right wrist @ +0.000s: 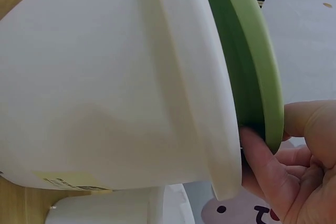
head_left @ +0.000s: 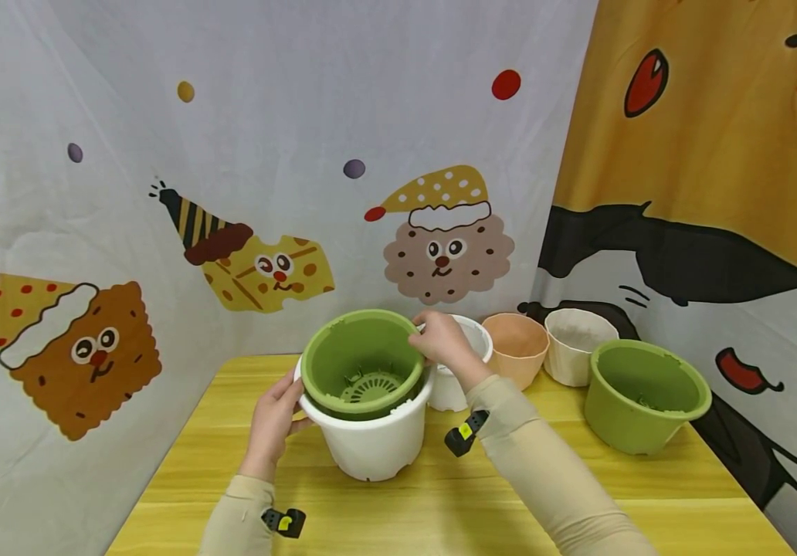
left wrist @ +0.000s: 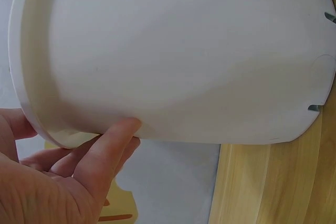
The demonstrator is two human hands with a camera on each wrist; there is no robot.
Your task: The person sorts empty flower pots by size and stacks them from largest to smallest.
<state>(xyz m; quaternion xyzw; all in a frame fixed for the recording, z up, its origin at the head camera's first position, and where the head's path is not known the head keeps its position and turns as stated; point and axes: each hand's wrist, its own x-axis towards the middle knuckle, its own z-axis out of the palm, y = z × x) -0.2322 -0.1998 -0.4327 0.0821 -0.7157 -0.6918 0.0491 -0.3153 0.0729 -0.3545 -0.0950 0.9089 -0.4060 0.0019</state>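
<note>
A large white flowerpot (head_left: 374, 448) stands on the table, with a green flowerpot (head_left: 364, 347) partly inside it. The green rim sits above the white rim, leaving a gap that shows in the right wrist view. Slots pierce the green pot's bottom. My left hand (head_left: 275, 421) holds the white pot at its left rim; in the left wrist view the fingers of this hand (left wrist: 68, 182) bend around the edge of the white wall (left wrist: 173, 61). With my right hand (head_left: 449, 344) I pinch the green pot's right rim, thumb and fingers on either side of the green edge (right wrist: 268, 77).
Behind the right hand is a smaller white pot (head_left: 449, 390). Rightward along the back stand a peach pot (head_left: 515, 347), a cream pot (head_left: 575, 359) and another green pot (head_left: 638, 421). A printed cloth (head_left: 287, 93) hangs behind the wooden table (head_left: 183, 471).
</note>
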